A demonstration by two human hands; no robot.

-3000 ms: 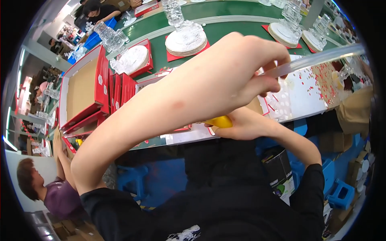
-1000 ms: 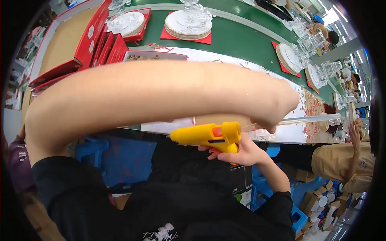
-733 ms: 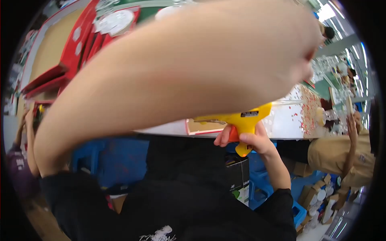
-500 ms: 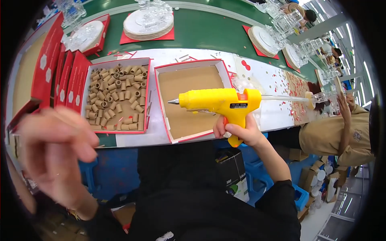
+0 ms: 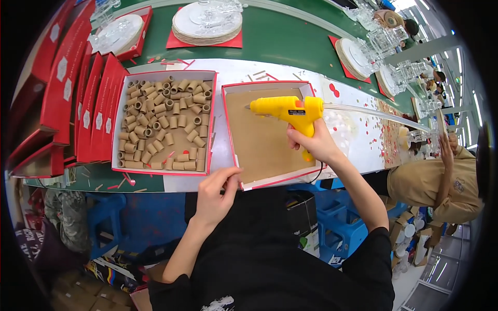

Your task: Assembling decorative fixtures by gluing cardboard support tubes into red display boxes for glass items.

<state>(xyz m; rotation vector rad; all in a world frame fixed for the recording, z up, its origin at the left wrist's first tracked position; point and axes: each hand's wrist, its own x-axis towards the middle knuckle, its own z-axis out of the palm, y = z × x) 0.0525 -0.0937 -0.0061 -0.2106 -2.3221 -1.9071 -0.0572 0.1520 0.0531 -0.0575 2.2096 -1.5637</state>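
Note:
My right hand [image 5: 317, 143] grips a yellow glue gun [image 5: 286, 108] by its handle, over the shallow red-edged cardboard box [image 5: 267, 182]. The nozzle points left, and a long clear glue stick [image 5: 368, 112] sticks out of the gun's back. At the box's near left corner my left hand [image 5: 217, 193] is closed, thumb and fingers pinching the wall there. To the left stands a second red-edged box [image 5: 208, 150], holding many short brown cardboard tubes [image 5: 165, 122].
Red boxes [image 5: 98, 111] stand upright at the left. Across the green table [image 5: 282, 39] are stacks of round white discs [image 5: 207, 23] with clear pieces on top. Red bits [image 5: 386, 129] litter the right side. A person in a tan shirt [image 5: 423, 173] works there.
My left hand has come from the far left to the near corner of the shallow box. The glue gun has moved slightly up and right, and its nozzle is now over the box.

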